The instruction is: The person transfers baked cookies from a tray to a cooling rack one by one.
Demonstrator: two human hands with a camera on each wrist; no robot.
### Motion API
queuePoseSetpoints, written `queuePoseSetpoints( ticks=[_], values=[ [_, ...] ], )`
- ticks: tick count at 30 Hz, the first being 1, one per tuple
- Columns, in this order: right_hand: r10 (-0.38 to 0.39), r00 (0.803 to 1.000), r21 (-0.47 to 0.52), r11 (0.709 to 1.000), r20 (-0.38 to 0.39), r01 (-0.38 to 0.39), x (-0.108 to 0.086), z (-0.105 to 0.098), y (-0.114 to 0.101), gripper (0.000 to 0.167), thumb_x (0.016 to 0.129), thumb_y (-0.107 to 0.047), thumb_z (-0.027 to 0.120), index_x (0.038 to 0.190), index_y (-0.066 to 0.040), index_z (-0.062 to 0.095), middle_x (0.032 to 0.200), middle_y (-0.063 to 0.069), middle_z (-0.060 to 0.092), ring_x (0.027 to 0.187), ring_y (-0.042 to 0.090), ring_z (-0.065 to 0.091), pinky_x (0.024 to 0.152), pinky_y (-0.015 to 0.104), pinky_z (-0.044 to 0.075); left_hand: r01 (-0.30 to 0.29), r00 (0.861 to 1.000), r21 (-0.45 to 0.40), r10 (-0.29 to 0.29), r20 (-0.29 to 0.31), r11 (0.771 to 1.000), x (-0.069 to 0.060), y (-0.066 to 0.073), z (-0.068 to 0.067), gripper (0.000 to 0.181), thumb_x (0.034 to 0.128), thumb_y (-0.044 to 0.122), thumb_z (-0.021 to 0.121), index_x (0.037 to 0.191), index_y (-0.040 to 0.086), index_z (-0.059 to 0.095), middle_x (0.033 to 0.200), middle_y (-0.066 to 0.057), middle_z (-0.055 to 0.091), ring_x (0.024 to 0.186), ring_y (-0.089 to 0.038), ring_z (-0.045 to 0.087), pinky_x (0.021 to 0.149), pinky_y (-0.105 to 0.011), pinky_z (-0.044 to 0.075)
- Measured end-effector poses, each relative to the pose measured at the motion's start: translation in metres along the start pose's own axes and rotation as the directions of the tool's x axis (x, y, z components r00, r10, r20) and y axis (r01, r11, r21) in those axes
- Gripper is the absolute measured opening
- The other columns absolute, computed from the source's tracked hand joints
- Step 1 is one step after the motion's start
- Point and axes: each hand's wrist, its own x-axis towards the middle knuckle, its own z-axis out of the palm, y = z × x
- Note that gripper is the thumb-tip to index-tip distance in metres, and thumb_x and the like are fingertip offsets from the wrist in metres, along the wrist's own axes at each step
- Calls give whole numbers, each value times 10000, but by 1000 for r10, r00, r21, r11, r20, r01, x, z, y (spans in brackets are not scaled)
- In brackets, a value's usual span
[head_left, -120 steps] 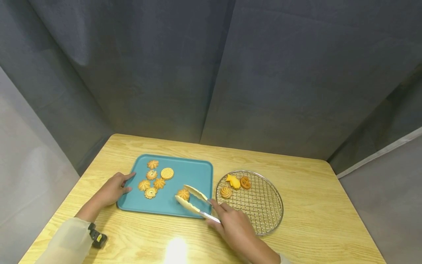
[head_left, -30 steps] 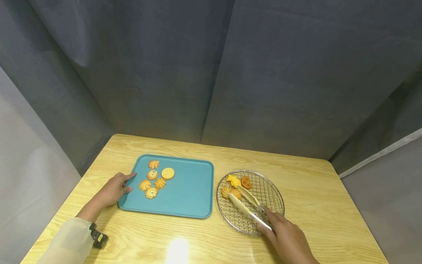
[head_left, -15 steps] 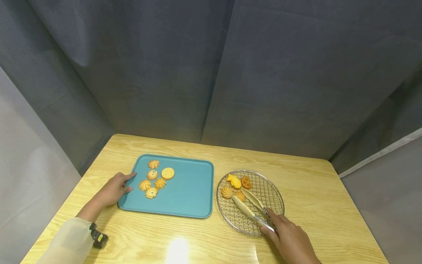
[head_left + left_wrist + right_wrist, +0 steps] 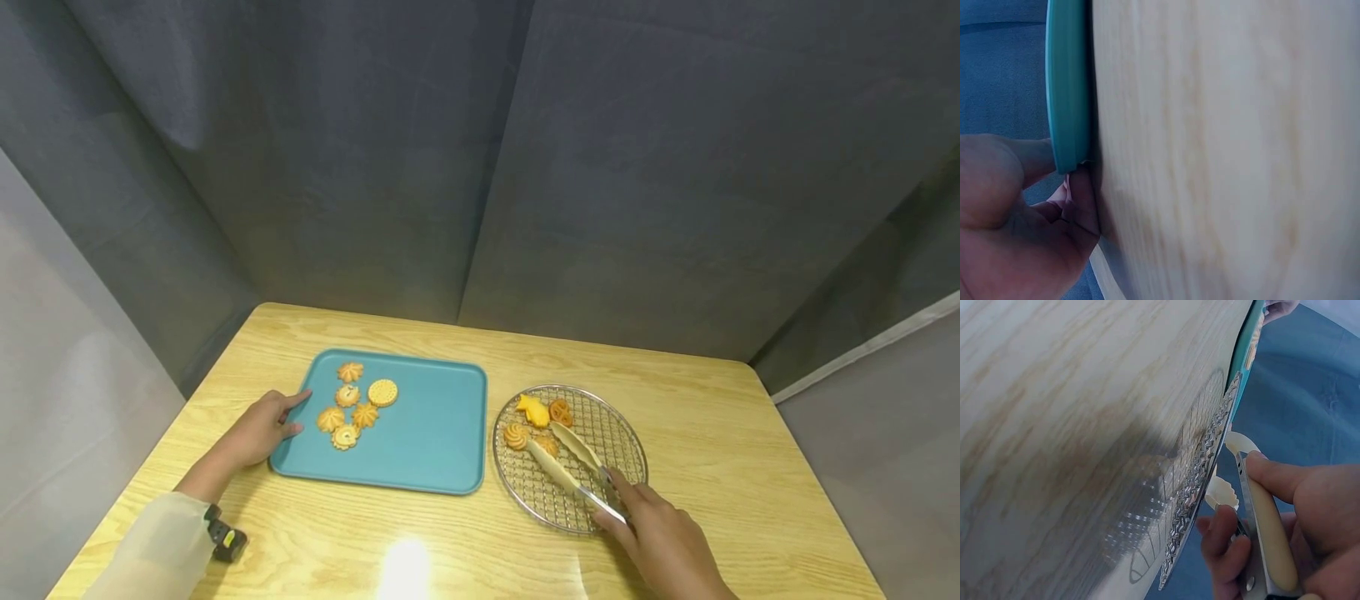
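My left hand point(image 4: 262, 429) pinches the left edge of a teal tray point(image 4: 435, 425); the left wrist view has the thumb on one side of the rim point(image 4: 1069, 94) and fingers on the other. Several cookies point(image 4: 365, 416) lie on the tray's left half. My right hand point(image 4: 663, 542) grips a pair of tongs point(image 4: 555, 472) with cream tips. Those tips stand apart on either side of a ridged cookie point(image 4: 547, 445) on the round wire rack point(image 4: 600, 500). Near it lie a swirl cookie point(image 4: 516, 436), a yellow fish-shaped piece point(image 4: 534, 412) and a small pretzel point(image 4: 560, 412).
The wooden table point(image 4: 735, 467) carries the tray at left and the rack at right, with a narrow gap between them. Dark grey curtains point(image 4: 600, 167) stand behind the table.
The tongs moved right from the tray to the rack with the ridged cookie. It now lies beside the swirl cookie, and the tips have spread slightly. The left hand stays at the tray.
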Motion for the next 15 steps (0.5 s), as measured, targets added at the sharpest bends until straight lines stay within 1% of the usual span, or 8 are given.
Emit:
queuePoseSetpoints(
  ticks=[2,5,8,10,13,15],
  values=[
    [-7,1000,1,1000,-20,7,0,0,-1,659,973,-483,694,1481,-84,560,1230,214,679,902,403,721,710,568,572,-4,1000,3,4,0,1000,0,0,0,587,994,24,642,1517,-97,404,911,-106,416,806,-219,407,657,-298,366],
    [-19,999,7,1000,-33,19,0,-2,-3,655,969,-465,707,1474,-73,565,1221,199,684,881,370,726,685,539,574,-6,1000,9,6,-1,1000,1,-1,-1,589,994,29,644,1517,-97,404,914,-104,419,811,-219,410,664,-301,367],
    [-20,999,9,1000,-25,20,1,-4,-6,659,967,-474,704,1477,-80,565,1183,170,693,837,312,725,659,495,574,-5,1000,10,5,1,1000,2,-1,-1,588,993,31,647,1515,-95,408,913,-103,422,817,-220,414,675,-310,369],
    [-15,1000,10,1000,-17,15,2,-5,-9,662,967,-475,702,1486,-91,558,1184,166,692,846,301,723,674,495,577,-10,1000,12,10,-1,1000,2,-1,-1,587,993,35,648,1513,-98,410,913,-102,423,820,-220,415,679,-311,368],
    [-15,1000,15,1000,-6,15,3,-5,-12,676,966,-479,701,1500,-96,542,1229,192,680,906,336,724,727,535,578,-5,1000,7,5,0,1000,1,-1,-1,588,992,34,650,1514,-94,410,912,-102,421,816,-220,415,677,-311,369],
    [-17,1000,16,1000,-5,18,4,-6,-15,677,966,-474,703,1506,-100,536,1278,224,660,971,390,716,773,575,571,-4,1000,6,4,0,1000,1,-2,-1,591,993,35,649,1516,-93,405,912,-103,419,812,-220,413,671,-307,367]
  ],
)
